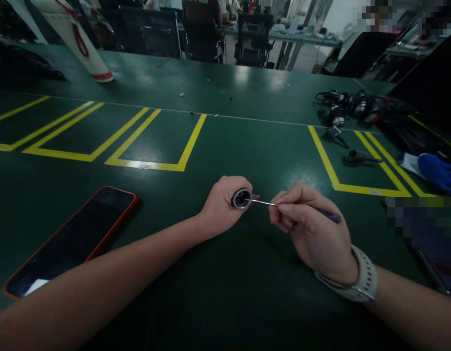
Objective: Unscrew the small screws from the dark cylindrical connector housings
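Note:
My left hand [223, 204] is wrapped around a small dark cylindrical part with a metal rim [242, 199], its open end turned toward me. Most of that part is hidden in the fist. In a pinch grip, my right hand [313, 224] holds a thin screwdriver [262, 202] with a dark blue handle that sticks out past the palm. The shaft points left and its tip reaches the mouth of the cylindrical part. Whether it touches something inside cannot be made out. Both hands are just above the green table [218, 292].
A phone with an orange edge [75, 239] lies at left. Dark cabled parts [337, 114], a loose metal cylindrical piece [357, 156] and a blue glove [439, 170] lie at right. Yellow tape [148, 165] marks the table. A tall white object [77, 39] stands back left; people sit beyond.

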A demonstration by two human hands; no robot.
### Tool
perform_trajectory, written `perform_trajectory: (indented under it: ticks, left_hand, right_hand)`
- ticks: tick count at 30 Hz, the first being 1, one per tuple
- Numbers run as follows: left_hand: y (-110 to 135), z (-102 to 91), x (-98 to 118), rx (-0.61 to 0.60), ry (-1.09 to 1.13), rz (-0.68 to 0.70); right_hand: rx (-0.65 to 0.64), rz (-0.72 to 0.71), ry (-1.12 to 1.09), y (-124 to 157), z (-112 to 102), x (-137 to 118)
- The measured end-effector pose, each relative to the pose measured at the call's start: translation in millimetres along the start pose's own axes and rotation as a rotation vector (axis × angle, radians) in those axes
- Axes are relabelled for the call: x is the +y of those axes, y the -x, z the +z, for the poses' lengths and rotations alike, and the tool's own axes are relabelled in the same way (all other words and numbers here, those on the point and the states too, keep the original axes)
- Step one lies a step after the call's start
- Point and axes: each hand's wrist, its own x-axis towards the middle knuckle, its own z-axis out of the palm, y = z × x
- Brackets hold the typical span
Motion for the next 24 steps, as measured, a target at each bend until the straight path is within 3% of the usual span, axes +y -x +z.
perform_trajectory:
  ticks: [7, 12, 16, 24]
  left_hand:
    - [-0.6, -0.7, 0.5, 0.001, 0.047, -0.029]
    - [0.6, 0.6, -1.1, -0.008, -0.002, -0.028]
    - [1.2, 1.0, -2.2, -0.020, -0.039, -0.003]
    - [1.4, -0.4, -0.3, 0.013, 0.038, -0.014]
  right_hand:
    - [0.024, 0.042, -0.077, -1.6, 2.0, -1.5]
    - [0.013, -0.091, 0.144, 3.5, -0.1, -2.5]
    - [-0.019, -0.085, 0.265, 5.5, -0.7, -2.8]
    - [0.011, 0.034, -0.050, 0.2, 2.7, -1.7]
